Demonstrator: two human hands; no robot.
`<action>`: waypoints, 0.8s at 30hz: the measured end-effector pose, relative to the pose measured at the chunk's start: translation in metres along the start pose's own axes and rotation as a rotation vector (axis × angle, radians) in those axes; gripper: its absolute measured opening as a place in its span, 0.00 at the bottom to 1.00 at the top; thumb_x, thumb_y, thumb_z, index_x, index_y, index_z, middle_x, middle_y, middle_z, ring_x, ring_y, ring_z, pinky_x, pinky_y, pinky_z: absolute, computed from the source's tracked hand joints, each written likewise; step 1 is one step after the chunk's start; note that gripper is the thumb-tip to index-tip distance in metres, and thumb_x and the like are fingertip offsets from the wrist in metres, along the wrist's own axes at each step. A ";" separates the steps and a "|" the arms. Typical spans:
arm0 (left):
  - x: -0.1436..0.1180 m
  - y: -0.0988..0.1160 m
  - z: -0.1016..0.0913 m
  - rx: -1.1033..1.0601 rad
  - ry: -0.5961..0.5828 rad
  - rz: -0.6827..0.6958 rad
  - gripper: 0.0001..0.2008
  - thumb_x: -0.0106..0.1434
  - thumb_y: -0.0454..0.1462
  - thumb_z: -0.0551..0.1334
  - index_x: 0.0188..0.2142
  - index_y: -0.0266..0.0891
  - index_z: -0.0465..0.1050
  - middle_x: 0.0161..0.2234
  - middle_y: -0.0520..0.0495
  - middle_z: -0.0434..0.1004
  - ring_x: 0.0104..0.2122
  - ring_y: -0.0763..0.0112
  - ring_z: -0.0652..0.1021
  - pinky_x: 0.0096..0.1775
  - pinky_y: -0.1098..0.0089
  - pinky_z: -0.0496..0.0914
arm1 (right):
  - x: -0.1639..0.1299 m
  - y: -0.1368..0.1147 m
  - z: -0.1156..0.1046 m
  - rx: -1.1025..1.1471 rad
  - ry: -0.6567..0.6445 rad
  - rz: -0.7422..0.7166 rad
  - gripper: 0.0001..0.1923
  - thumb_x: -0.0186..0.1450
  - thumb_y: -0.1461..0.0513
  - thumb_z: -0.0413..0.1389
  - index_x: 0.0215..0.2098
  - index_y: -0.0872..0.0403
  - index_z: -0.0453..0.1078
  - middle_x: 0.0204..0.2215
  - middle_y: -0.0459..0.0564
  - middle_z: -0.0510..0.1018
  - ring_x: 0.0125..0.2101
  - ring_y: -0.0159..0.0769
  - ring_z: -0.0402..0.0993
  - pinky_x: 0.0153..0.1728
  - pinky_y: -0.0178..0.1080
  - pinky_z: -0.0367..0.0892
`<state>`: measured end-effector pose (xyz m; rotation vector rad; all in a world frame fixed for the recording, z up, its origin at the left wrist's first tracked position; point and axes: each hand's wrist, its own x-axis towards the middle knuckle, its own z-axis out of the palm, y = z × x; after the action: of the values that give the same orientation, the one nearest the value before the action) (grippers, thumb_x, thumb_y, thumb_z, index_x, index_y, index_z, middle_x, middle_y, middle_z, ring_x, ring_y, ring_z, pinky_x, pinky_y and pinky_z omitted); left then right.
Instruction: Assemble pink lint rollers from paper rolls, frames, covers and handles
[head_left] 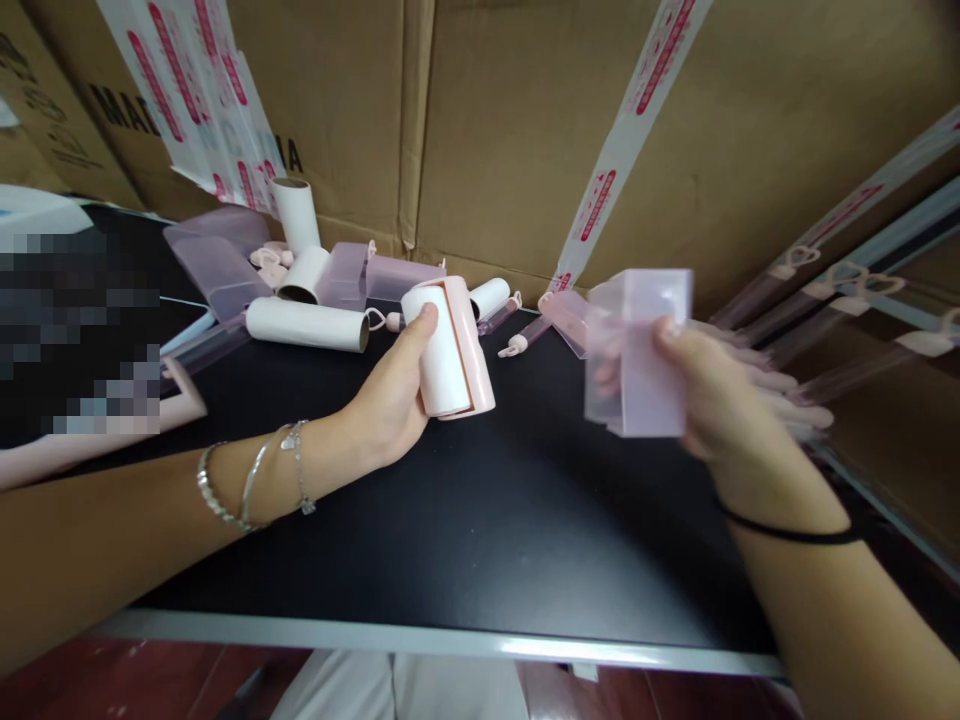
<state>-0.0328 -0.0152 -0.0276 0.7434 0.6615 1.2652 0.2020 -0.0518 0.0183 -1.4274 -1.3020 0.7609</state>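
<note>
Seen from the head camera, a person's left hand (pixel 390 395) grips a white lint roller in a pink frame (pixel 448 345) just above the black desk (pixel 465 530), the fingers (pixel 426 318) wrapped closed around the roll with the thumb across its top. The right hand (pixel 712 400), blurred by motion, holds up a translucent pink cover (pixel 637 350) beside the roller, well clear of the desk; its fingers are closed on the cover's far side and the thumb presses the near face. The two pieces are near each other but not touching.

Behind the left hand, a heap of white rolls (pixel 307 325), more clear pink covers (pixel 217 260) and pink handles (pixel 517 335) lies at the back of the desk against a wall of cardboard cartons (pixel 510 120) sealed with printed red-and-white tape (pixel 622 140). Silver bracelets (pixel 247 485) circle the left wrist; a thin black band (pixel 787 532) sits on the right. At far right, long clear-packed handles (pixel 847 290) lie stacked. A pixelated patch covers the left edge.
</note>
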 end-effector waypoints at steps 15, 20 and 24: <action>-0.027 0.001 0.002 0.545 -0.284 0.122 0.21 0.53 0.43 0.71 0.43 0.40 0.69 0.37 0.52 0.74 0.34 0.73 0.74 0.34 0.74 0.69 | -0.032 0.020 0.067 0.533 -0.134 -0.090 0.29 0.61 0.44 0.58 0.55 0.46 0.65 0.53 0.50 0.77 0.56 0.44 0.72 0.54 0.47 0.71; -0.023 0.005 -0.001 0.849 -0.324 0.118 0.21 0.51 0.46 0.72 0.41 0.40 0.72 0.36 0.52 0.75 0.35 0.68 0.74 0.37 0.70 0.66 | -0.031 0.024 0.064 0.447 -0.128 -0.103 0.28 0.59 0.45 0.60 0.52 0.48 0.66 0.51 0.51 0.77 0.52 0.43 0.74 0.55 0.47 0.69; -0.020 0.002 -0.004 0.847 -0.327 0.086 0.20 0.51 0.44 0.72 0.41 0.40 0.72 0.40 0.51 0.76 0.40 0.65 0.75 0.42 0.69 0.66 | -0.022 0.024 0.053 0.274 -0.100 -0.150 0.29 0.58 0.43 0.60 0.50 0.50 0.65 0.49 0.51 0.76 0.50 0.42 0.74 0.54 0.47 0.68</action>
<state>-0.0404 -0.0337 -0.0277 1.6477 0.9014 0.8760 0.1561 -0.0570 -0.0227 -1.0735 -1.3090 0.8808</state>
